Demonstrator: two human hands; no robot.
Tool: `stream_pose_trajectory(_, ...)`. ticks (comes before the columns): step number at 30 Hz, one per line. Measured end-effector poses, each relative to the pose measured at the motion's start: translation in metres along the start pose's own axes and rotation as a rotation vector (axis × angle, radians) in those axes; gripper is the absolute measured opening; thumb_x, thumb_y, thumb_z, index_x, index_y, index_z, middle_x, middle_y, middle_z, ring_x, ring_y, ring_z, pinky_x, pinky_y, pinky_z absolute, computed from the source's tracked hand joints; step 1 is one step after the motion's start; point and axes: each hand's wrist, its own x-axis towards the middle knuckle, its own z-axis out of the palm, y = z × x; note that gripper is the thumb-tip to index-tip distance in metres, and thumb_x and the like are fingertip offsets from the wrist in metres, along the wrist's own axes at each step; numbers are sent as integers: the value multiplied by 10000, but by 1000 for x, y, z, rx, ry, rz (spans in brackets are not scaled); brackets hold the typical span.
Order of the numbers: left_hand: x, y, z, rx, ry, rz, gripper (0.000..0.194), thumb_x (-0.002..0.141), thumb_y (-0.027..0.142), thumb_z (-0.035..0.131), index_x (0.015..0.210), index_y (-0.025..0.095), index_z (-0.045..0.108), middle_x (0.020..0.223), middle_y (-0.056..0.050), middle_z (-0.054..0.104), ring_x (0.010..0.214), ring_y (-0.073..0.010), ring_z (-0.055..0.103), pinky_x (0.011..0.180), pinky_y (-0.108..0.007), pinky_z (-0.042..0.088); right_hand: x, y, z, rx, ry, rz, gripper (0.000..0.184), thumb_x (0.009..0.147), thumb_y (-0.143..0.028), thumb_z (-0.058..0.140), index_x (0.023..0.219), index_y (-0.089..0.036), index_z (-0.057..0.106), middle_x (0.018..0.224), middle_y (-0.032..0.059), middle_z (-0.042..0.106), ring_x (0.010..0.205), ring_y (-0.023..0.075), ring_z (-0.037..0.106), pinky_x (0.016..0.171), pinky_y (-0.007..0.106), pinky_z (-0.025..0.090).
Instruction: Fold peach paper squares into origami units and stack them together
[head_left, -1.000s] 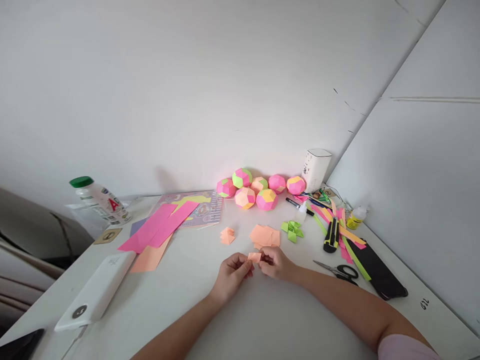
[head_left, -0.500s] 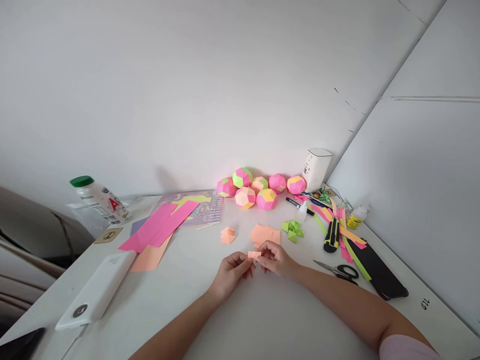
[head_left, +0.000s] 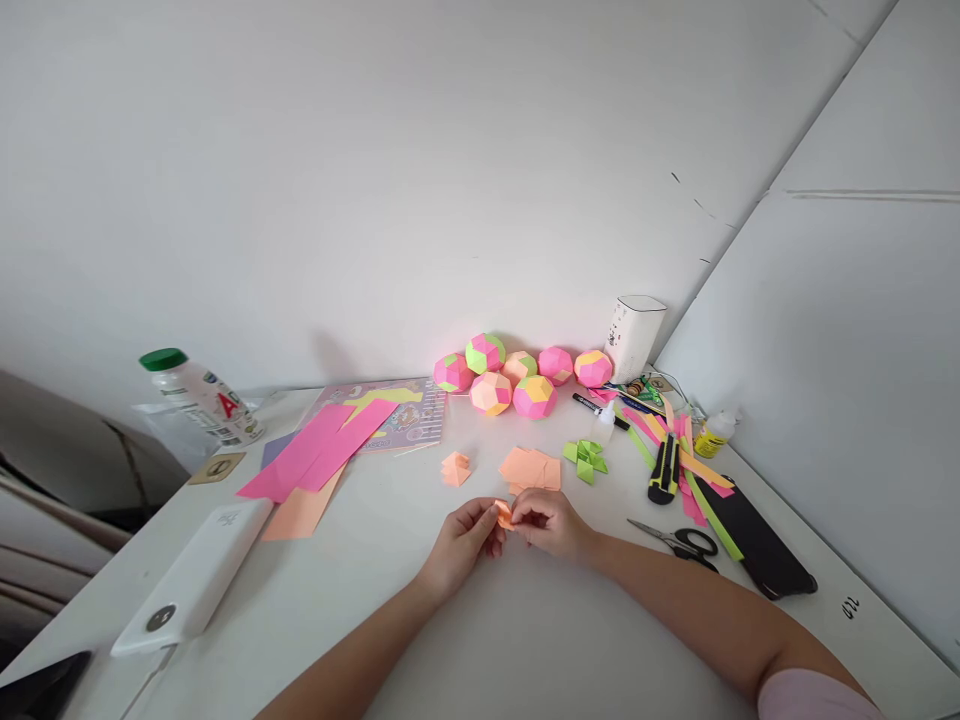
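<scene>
Between my two hands is a small piece of peach paper (head_left: 504, 515), bent and tilted. My left hand (head_left: 466, 538) pinches its left side. The fingertips of my right hand (head_left: 553, 524) are closed on its right edge. Just beyond my hands lies a loose pile of flat peach paper pieces (head_left: 531, 468). To the left of that pile sit folded peach paper pieces (head_left: 455, 468), and to its right are folded green paper pieces (head_left: 586, 460).
Several coloured paper balls (head_left: 535, 397) rest along the wall. Scissors (head_left: 679, 543), a box cutter (head_left: 664, 468), paper strips (head_left: 701, 470) and a glue bottle (head_left: 714, 434) lie at right. Pink sheets (head_left: 322, 450), a white power bank (head_left: 191, 580) and a bottle (head_left: 199, 400) are at left.
The peach paper has gone from lying flat and level between my fingers to bent and tilted. My right fingers have curled in closer around its edge.
</scene>
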Motion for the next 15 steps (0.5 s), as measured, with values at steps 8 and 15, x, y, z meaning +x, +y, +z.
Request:
stream_pose_trajectory(8,-1,1,0,38,-11,-17,448,788,453,567,1110,142,581,583,22,536,548,-125,492,571,-262,411,-1,1,1,-21,-7,-35,197,840,-338,560,797,-168,648,819,55,577,455,73,525,459,237,475)
stream_pose_trajectory(15,-4,-1,-1,165,-72,49,414,840,425,496,1159,166,543,587,22,503,555,-132,472,569,-264,397,-1,-3,1,2,11,40,228,859,-373,531,829,-167,626,830,38,573,468,74,538,488,245,482)
